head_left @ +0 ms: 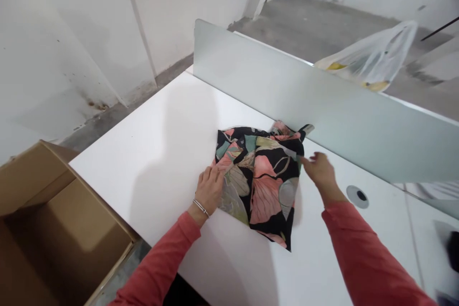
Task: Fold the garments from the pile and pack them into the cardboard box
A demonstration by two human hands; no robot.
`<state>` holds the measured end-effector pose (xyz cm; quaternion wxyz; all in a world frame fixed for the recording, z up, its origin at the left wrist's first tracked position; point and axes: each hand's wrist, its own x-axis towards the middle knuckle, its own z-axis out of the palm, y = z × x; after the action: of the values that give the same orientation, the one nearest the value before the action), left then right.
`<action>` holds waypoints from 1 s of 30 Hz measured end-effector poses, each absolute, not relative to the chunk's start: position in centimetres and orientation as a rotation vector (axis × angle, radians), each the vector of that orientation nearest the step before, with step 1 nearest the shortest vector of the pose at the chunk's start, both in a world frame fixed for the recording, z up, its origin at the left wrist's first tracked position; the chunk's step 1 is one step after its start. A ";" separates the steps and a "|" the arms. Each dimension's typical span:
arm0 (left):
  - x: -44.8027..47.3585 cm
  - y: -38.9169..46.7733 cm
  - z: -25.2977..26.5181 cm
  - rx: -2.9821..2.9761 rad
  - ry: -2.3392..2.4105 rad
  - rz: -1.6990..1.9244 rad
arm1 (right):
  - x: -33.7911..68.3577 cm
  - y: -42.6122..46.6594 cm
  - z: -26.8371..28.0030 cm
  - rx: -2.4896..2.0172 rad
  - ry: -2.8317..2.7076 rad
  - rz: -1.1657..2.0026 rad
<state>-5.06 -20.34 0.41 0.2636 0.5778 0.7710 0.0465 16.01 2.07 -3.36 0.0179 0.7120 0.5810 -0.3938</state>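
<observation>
A folded piece of patterned cloth (267,181), black with pink, green and grey leaf-like shapes, lies on the white table. Whether it is a shirt or another garment, I cannot tell. Along its left edge my left hand (209,189) rests with fingers stretched flat on the fabric; a thin bracelet circles that wrist. My right hand (320,167) is at the upper right edge, thumb and forefinger pinching the cloth's border. Some fabric is bunched at the far edge, where a small pale tab sticks out near the divider.
An open cardboard box (68,229) stands at the lower left, beside the white table (150,153). A frosted divider panel (272,76) runs along the table's back. Behind it is a translucent plastic bag (376,60) with yellow items. A cable grommet (357,196) sits right of the cloth.
</observation>
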 end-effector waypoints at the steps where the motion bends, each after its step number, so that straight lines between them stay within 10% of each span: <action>1: -5.1 -20.7 0.6 1.560 2.106 0.094 | 15.4 2.2 -3.2 2.144 1.994 -1.077; 8: -6.0 -23.6 2.0 1.423 2.246 0.121 | 6.0 -2.0 -4.9 0.425 2.738 -0.723; 30: -6.8 -25.4 1.5 0.895 2.216 0.701 | -4.2 0.0 -10.5 0.299 2.518 -0.805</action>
<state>-6.84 -25.44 1.51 0.3198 0.3404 0.8431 0.2665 -4.22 -0.03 -10.55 0.2385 0.1091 0.9192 -0.2939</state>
